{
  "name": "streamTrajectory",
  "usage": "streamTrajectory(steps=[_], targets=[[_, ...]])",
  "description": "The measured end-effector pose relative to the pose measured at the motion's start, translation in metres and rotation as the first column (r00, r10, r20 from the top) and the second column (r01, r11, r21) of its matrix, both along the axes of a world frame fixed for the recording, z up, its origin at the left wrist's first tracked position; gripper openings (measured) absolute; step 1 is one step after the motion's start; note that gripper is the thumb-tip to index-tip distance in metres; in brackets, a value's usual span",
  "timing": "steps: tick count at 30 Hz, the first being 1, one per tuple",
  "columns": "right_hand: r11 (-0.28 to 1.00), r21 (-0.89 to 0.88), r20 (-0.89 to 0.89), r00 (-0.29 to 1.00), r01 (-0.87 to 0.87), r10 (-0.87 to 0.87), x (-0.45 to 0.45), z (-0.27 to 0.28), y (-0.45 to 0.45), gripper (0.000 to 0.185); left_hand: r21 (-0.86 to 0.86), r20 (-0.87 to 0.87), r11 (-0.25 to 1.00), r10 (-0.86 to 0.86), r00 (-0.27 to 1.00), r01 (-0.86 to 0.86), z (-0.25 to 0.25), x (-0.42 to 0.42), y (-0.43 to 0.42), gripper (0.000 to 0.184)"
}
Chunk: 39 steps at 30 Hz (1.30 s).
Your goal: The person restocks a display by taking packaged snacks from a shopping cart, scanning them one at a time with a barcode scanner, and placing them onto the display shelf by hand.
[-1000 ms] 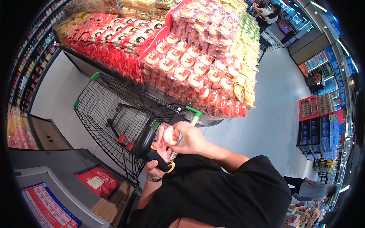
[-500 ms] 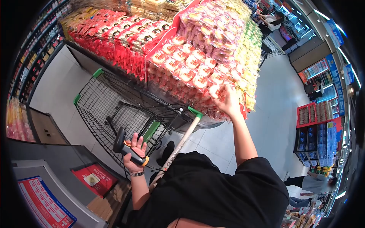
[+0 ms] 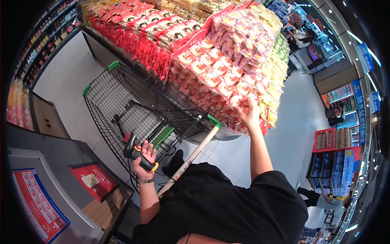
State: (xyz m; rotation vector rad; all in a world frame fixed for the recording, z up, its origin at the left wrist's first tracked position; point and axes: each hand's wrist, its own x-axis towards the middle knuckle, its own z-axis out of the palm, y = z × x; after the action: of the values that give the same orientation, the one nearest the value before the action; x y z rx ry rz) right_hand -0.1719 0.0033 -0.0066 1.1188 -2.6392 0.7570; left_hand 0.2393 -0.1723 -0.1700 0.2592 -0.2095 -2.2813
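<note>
My left hand (image 3: 146, 160) holds a black barcode scanner (image 3: 141, 157) with orange-yellow trim, its handle across the palm and the fingers partly curled. A watch (image 3: 146, 180) sits on that wrist. Out at the front corner of a tall snack display, my right hand (image 3: 250, 114) has its thumb and fingers closed at the edge of a red-and-white snack packet (image 3: 235, 100). The packet still lies among rows of matching ones (image 3: 207, 67). Its lower edge is partly hidden by the fingers.
A black wire shopping cart (image 3: 118, 95) with green corners stands beside the display, its pale handle (image 3: 195, 154) running close to my body. Purple packets (image 3: 243, 30) are piled higher up. A grey cabinet (image 3: 77, 156) is at left. People stand farther off at right.
The view has shifted, so the display and cart appear farther right. The fingers of my right hand have drawn in on the packet. My left hand keeps the scanner in much the same place.
</note>
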Motion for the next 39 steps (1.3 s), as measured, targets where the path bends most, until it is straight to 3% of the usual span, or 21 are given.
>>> streamTrajectory(steps=[4, 7, 10, 14, 16, 20, 23, 25, 27, 28, 29, 31, 35, 37, 38, 39], targets=[[1.000, 0.012, -0.017, 1.000, -0.023, 0.023, 0.003, 0.005, -0.001, 0.039, 0.000, 0.088, 1.000, -0.014, 0.996, 0.014, 0.005, -0.004, 0.004, 0.050], [0.995, -0.046, -0.326, 0.943, -0.083, 0.064, 0.009, 0.009, -0.002, 0.037, -0.013, 0.077, 0.999, -0.034, 0.996, 0.035, 0.005, -0.006, 0.005, 0.050], [0.980, -0.175, -0.278, 0.959, -0.099, 0.047, 0.033, 0.027, -0.015, 0.029, 0.011, 0.058, 0.998, -0.058, 0.997, 0.058, 0.001, -0.010, 0.008, 0.048], [0.899, -0.262, -0.213, 0.930, -0.350, 0.299, 0.082, 0.028, -0.047, 0.013, 0.001, 0.040, 0.996, -0.093, 0.995, 0.094, 0.001, -0.017, 0.013, 0.046], [0.813, -0.235, -0.067, 0.843, -0.533, 0.534, 0.104, 0.009, -0.067, 0.013, -0.026, 0.039, 0.994, -0.106, 0.994, 0.107, 0.002, -0.021, 0.016, 0.047], [0.726, -0.158, 0.306, 0.666, -0.670, 0.681, 0.137, -0.052, -0.108, 0.014, -0.189, 0.153, 0.968, -0.136, 0.979, 0.164, 0.010, -0.028, 0.018, 0.049], [0.783, -0.048, 0.691, 0.545, -0.620, 0.474, 0.152, -0.092, -0.147, 0.015, -0.303, 0.257, 0.921, -0.167, 0.952, 0.244, 0.010, -0.028, 0.019, 0.048], [0.709, -0.086, 0.736, 0.435, -0.700, 0.518, 0.144, -0.157, -0.172, 0.013, -0.338, 0.269, 0.890, -0.221, 0.937, 0.307, 0.020, -0.028, 0.014, 0.048], [0.721, -0.198, 0.890, 0.186, -0.664, 0.416, 0.151, -0.204, -0.201, 0.015, -0.306, 0.271, 0.896, -0.243, 0.931, 0.323, 0.022, -0.029, 0.015, 0.051], [0.687, -0.009, 0.929, 0.248, -0.726, 0.275, 0.160, -0.217, -0.219, 0.018, -0.288, 0.273, 0.901, -0.249, 0.929, 0.325, 0.024, -0.028, 0.015, 0.052], [0.619, 0.040, 0.888, 0.312, -0.785, 0.338, 0.171, -0.231, -0.231, 0.019, -0.270, 0.275, 0.904, -0.258, 0.926, 0.332, 0.026, -0.028, 0.014, 0.053], [0.526, 0.007, 0.925, 0.206, -0.850, 0.320, 0.185, -0.296, -0.254, 0.022, -0.242, 0.222, 0.920, -0.257, 0.941, 0.309, 0.027, -0.025, 0.013, 0.053], [0.204, 0.174, 0.872, 0.247, -0.963, 0.422, 0.230, -0.392, -0.290, 0.024, -0.175, 0.221, 0.958, -0.186, 0.957, 0.227, 0.035, -0.009, 0.010, 0.047], [-0.004, 0.262, 0.855, 0.230, -0.965, 0.465, 0.253, -0.433, -0.302, 0.034, -0.087, 0.282, 0.993, -0.057, 0.958, 0.084, 0.036, -0.007, 0.013, 0.047], [-0.037, 0.381, 0.771, 0.295, -0.924, 0.565, 0.278, -0.453, -0.306, 0.043, 0.037, 0.258, 0.995, 0.078, 0.963, -0.091, 0.041, -0.003, 0.009, 0.047], [-0.120, 0.396, 0.770, 0.259, -0.910, 0.583, 0.290, -0.465, -0.316, 0.044, 0.090, 0.147, 0.983, 0.145, 0.979, -0.159, 0.033, -0.001, 0.009, 0.050]])
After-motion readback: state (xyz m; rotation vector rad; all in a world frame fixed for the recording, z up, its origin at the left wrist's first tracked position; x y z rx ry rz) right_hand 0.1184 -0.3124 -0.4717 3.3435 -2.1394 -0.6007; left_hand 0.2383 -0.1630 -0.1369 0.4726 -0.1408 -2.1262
